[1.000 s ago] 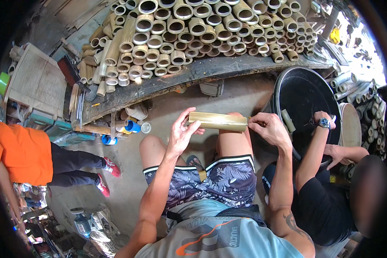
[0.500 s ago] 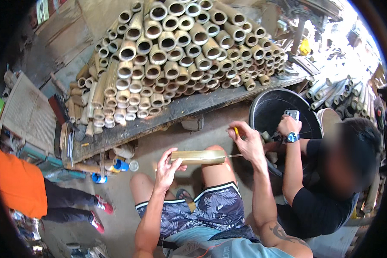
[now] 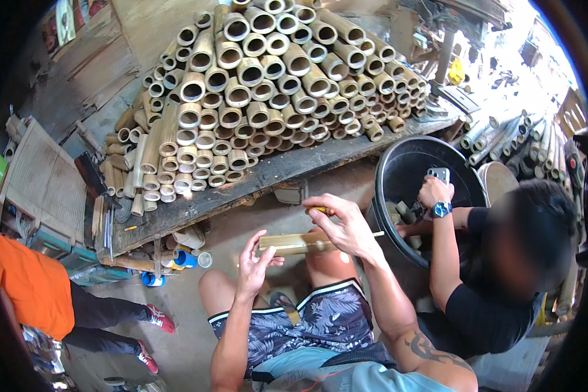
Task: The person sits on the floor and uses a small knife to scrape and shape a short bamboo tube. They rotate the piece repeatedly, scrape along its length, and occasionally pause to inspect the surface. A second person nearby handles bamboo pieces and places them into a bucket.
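A short bamboo tube lies level above my right thigh, with a pale strip along its side. My left hand grips its left end, thumb against the near side and fingers partly behind it. My right hand reaches over the tube's right part and hides that end. Between its thumb and fingers is a small yellow pencil-like piece. A thin pale stick sticks out to the right past this hand; I cannot tell whether it is inside the tube or alongside it.
Cut bamboo tubes are piled on a dark bench ahead. A black tub stands at the right, where a crouching person reaches in and holds a phone. Another person in orange stands left. Blue cups sit under the bench.
My right hand has moved left, from beside the tube's right end to over it, with the yellow piece still in its fingers. The stick now shows to the right of that hand.
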Motion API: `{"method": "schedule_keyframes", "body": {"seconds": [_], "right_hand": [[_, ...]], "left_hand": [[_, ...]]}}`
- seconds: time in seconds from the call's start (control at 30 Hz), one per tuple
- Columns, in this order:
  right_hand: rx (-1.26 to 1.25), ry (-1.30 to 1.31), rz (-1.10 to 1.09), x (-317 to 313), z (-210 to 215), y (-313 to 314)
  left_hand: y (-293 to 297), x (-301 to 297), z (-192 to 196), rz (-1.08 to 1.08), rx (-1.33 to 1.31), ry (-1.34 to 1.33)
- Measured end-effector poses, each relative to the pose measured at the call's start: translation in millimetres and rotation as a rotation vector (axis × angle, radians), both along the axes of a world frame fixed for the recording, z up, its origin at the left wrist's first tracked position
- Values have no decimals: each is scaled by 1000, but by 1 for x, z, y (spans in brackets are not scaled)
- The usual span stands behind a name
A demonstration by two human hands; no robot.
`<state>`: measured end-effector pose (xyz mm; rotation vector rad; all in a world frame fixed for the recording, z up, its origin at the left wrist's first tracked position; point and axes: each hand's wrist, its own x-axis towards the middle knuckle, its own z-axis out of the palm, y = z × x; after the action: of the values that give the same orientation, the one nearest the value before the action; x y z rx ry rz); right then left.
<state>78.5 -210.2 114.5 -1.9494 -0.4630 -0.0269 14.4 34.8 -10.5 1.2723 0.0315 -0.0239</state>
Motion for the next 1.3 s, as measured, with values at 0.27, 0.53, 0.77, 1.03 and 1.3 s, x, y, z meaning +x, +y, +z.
{"method": "schedule_keyframes", "body": {"seconds": [0.27, 0.53, 0.77, 1.03, 1.3], "right_hand": [[173, -689, -229, 117, 36, 29], [-77, -517, -293, 165, 8, 32], [-51, -440, -331, 134, 6, 28], [-261, -207, -244, 0, -24, -15], [-302, -21, -323, -35, -66, -37]], "left_hand": [[-6, -2, 5, -25, 19, -1], [-8, -5, -1, 42, 39, 55], [-11, -2, -4, 42, 63, 17], [-11, 2, -12, 89, 122, -66], [-19, -1, 2, 73, 88, -29]]}}
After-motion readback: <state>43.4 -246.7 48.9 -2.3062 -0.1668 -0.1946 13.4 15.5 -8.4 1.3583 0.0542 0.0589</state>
